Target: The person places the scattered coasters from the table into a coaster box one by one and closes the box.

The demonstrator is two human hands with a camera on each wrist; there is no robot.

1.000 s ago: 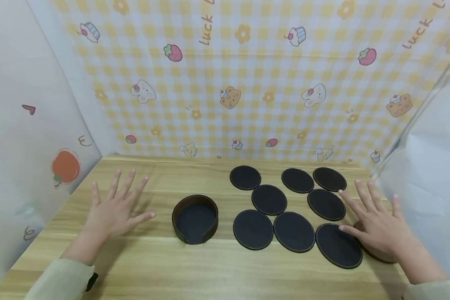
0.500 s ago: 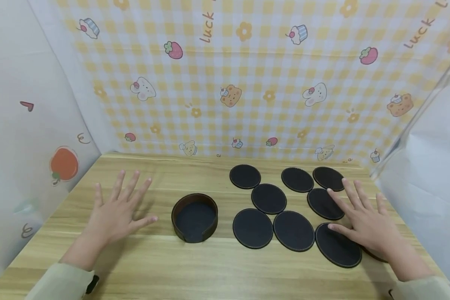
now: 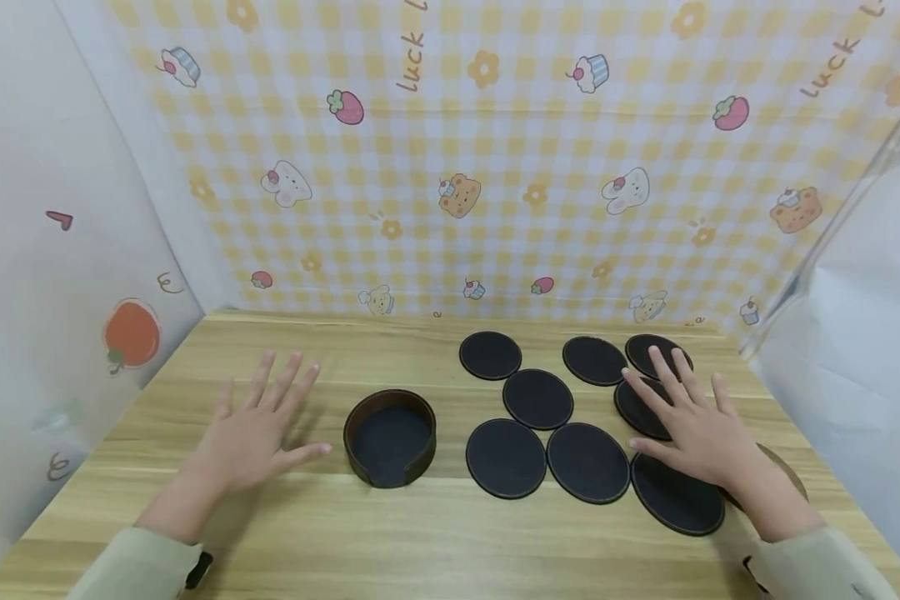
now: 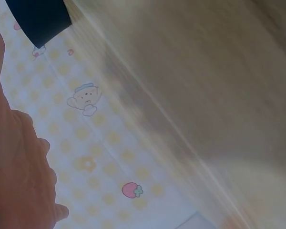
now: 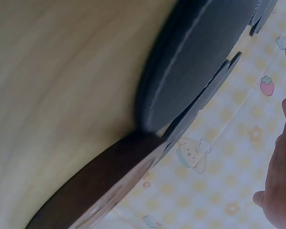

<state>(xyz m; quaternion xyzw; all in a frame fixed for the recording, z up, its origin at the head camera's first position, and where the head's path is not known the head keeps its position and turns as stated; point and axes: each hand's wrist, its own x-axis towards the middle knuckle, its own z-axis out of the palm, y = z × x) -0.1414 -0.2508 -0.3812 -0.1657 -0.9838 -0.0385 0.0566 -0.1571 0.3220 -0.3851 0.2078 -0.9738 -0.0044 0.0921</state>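
Observation:
In the head view my left hand [image 3: 251,437] hovers over the table with its fingers spread, holding nothing. Just to its right stands a round dark coaster holder [image 3: 390,442] with a brown inner wall and a notch at the front. My right hand [image 3: 693,433], fingers also spread, hangs over the rightmost black coasters and partly covers them. Under it lie a near coaster [image 3: 675,500] and a farther coaster [image 3: 637,408]. A round brown piece [image 3: 783,471] shows beside its wrist, mostly hidden; the right wrist view shows its thick dark brown side [image 5: 95,181].
Several more black coasters with stitched edges lie flat across the right half of the wooden table [image 3: 435,542], among them a left front coaster [image 3: 506,458] and a back coaster [image 3: 490,354]. A yellow checked cloth [image 3: 390,167] hangs behind, and pale sheets [image 3: 877,350] close both sides.
My right hand has moved left, from over the brown piece to over the black coasters. My left hand has shifted slightly right, toward the holder. The coasters and holder stay put.

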